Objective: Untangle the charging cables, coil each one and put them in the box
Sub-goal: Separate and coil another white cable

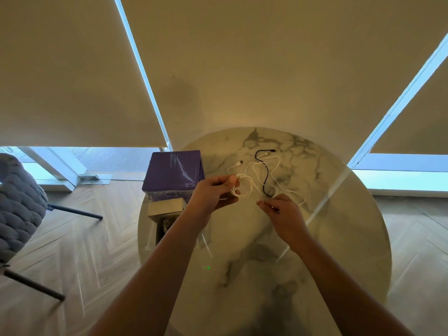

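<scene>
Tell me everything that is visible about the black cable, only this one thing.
The black cable is thin, short and looks rubbery. It lies loosely on the marble table, not coiled, running in a wavy line from a dark plug at the far end, near the table's back edge, down toward the right hand. White cable strands cross it in several places, so it is still tangled with them. Its near end curls into a small loop just beyond the right hand's fingertips; whether they pinch it cannot be told.

Drawn beige blinds (72, 69), herringbone wood floor (84, 238), grey chair (19, 204).
</scene>
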